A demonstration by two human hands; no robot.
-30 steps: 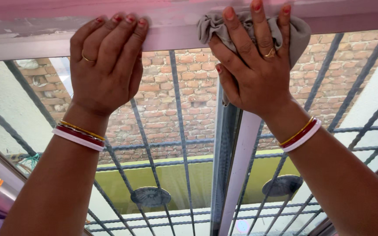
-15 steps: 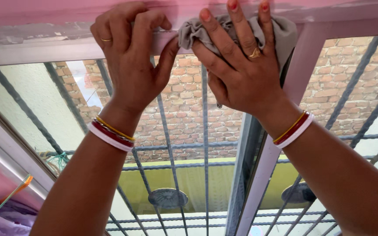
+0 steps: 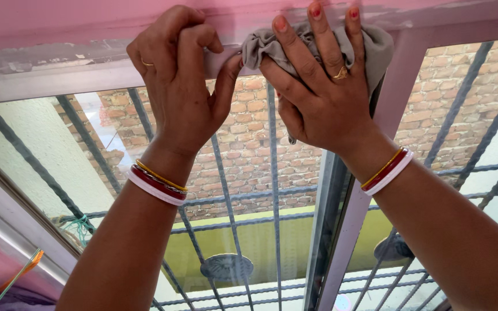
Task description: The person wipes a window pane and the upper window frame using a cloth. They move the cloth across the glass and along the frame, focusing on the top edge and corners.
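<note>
My right hand (image 3: 318, 92) presses a crumpled grey cloth (image 3: 376, 49) against the top rail of the window frame (image 3: 47, 78), fingers spread over the cloth. My left hand (image 3: 183, 86) is right beside it, fingers curled on the rail and thumb touching the cloth's left edge (image 3: 252, 49). Both wrists wear red, white and gold bangles. The cloth's lower part is hidden behind my right hand.
A pink wall (image 3: 59, 20) runs above the frame. Dark metal grille bars (image 3: 272, 190) stand behind the glass, with a vertical sash post (image 3: 347, 219) below my right wrist. A brick wall (image 3: 249, 144) shows outside. A slanted frame edge (image 3: 7, 201) lies at lower left.
My left hand slid right along the rail and curled its fingers, its thumb now meeting the cloth. The right hand with the cloth stayed on the rail, and the view shifted.
</note>
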